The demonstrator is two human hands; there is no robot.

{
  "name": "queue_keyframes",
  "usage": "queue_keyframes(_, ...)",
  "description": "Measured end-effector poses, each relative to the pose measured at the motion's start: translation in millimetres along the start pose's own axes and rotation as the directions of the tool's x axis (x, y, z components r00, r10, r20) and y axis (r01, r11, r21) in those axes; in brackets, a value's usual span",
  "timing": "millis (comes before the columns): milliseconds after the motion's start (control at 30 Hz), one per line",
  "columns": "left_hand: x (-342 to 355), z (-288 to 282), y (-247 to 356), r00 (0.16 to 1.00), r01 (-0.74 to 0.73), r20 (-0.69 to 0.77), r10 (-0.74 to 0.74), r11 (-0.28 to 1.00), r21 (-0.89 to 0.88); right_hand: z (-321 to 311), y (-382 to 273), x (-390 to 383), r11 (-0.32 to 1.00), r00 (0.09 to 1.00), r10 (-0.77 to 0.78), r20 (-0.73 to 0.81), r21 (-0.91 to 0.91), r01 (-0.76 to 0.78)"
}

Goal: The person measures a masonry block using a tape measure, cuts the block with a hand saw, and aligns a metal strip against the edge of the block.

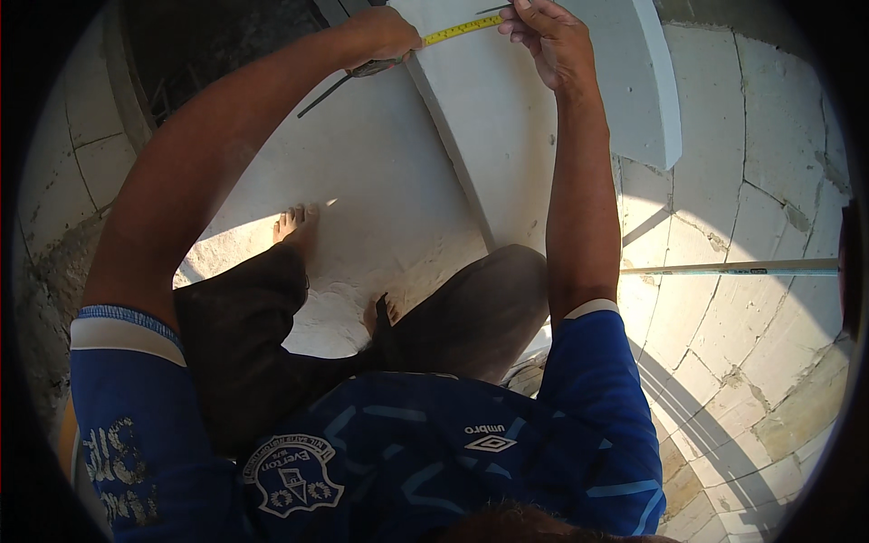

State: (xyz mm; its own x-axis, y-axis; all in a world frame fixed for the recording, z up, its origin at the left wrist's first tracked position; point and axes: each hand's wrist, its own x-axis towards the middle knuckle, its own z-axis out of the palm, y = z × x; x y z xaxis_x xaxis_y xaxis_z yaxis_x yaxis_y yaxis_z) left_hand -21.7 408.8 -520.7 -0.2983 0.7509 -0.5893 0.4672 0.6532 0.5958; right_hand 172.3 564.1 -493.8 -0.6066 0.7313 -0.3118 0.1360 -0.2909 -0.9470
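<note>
A yellow tape measure (457, 29) stretches between my hands across a pale grey-white block (480, 118). My left hand (385, 36) is closed round the tape's left end, with a dark, partly hidden object (369, 68) beneath it and a long thin dark stick (321, 98) jutting toward the lower left. My right hand (552, 41) is at the tape's other end, fingers curled and pinched round a thin dark stick (491, 10) just above the tape. Whether those fingers also grip the tape is unclear.
A white curved-edged slab (647, 90) lies right of the long block. Pale block walls (706, 326) surround me, with a long thin batten (724, 269) at right and a dark opening (199, 45) at upper left. My bare feet (294, 226) are on the dusty pale surface.
</note>
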Motion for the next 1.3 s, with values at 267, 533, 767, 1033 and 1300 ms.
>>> queue_keyframes(267, 37, 7, -15, 0.999, -0.040, 0.027, 0.031, 0.899, 0.436, 57, 0, 18, 0.747, 0.977, 0.030, 0.209, -0.654, 0.117)
queue_keyframes(533, 31, 9, -11, 0.999, -0.016, 0.036, 0.005, 0.946, 0.323, 65, 12, 46, 0.288, 0.906, -0.120, 0.406, -0.859, 0.423)
queue_keyframes(767, 10, -2, 9, 0.999, 0.039, 0.019, -0.045, 0.970, 0.240, 57, 3, 49, 0.267, 0.847, -0.068, 0.527, -0.808, 0.525)
queue_keyframes(1033, 38, 10, -17, 0.998, -0.058, -0.011, 0.065, 0.939, 0.339, 63, 11, 55, 0.106, 0.741, 0.026, 0.671, -0.739, 0.665)
queue_keyframes(1300, 33, 11, -11, 0.999, -0.037, -0.016, 0.042, 0.971, 0.235, 58, 13, 60, 0.070, 0.752, 0.034, 0.658, -0.752, 0.655)
